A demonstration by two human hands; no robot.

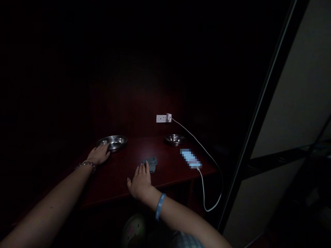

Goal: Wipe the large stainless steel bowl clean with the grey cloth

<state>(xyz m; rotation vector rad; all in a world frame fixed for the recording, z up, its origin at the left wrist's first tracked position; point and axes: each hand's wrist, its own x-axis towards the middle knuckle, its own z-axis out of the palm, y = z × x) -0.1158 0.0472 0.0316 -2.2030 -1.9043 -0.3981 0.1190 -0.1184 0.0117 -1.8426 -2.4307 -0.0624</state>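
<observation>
My left hand lies flat on a dark red table, fingers stretched out and touching the rim of a shallow steel bowl. A bead bracelet is on that wrist. My right hand rests palm down near the table's front edge, fingers extended, with the fingertips on a small folded grey cloth. A blue wristband is on the right wrist. Neither hand holds anything.
A second, smaller steel bowl stands at the back right. A phone lies on the right of the table, wired by a white cable to a wall socket. A dark door frame stands right. The room is very dim.
</observation>
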